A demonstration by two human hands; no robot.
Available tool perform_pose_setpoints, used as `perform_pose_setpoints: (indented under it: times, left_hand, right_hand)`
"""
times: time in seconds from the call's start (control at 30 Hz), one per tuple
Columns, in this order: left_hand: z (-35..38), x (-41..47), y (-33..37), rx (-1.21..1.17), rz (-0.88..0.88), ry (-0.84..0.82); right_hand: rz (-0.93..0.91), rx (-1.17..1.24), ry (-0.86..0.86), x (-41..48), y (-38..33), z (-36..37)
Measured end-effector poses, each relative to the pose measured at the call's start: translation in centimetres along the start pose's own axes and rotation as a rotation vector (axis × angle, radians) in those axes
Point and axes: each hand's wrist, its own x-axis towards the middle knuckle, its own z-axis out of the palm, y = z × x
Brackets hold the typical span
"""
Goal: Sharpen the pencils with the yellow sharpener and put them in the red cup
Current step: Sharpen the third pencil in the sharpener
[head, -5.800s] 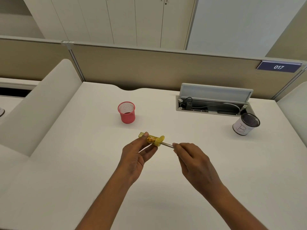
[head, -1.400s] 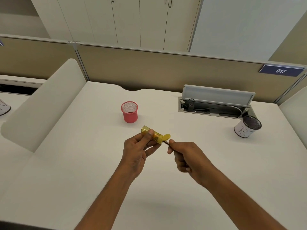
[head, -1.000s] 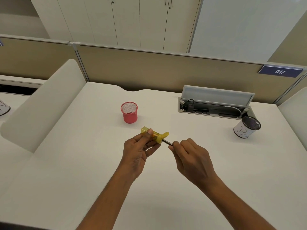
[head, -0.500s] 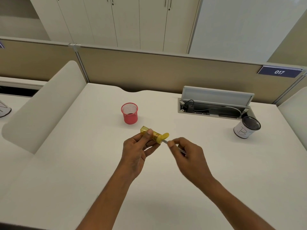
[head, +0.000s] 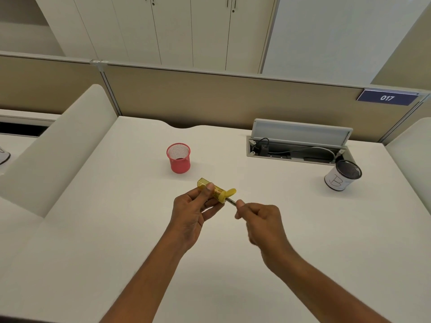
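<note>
The left hand grips the light, rigid yellow sharpener above the desk while the right hand pinches the thin, snappable pencil close to the sharpener's mouth, red cup beyond

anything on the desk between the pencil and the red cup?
Nothing visible. The pencil is in the sharpener, held by the left hand and right hand. The desk up to the red cup is bare.
</note>
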Motion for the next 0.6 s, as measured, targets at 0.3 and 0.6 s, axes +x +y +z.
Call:
perform_pose_setpoints:
  times: [0.3,0.6]
  left_hand:
    - [-0.1,-0.2,0.1,-0.014,0.033,0.033]
    - [0.1,0.0,-0.3,-0.057,-0.008,0.041]
  right_hand:
    - [-0.324,-0.37,-0.054,0.8,0.5,-0.9]
    - [-0.974,-0.876,0.141,2.2,2.7,-0.6]
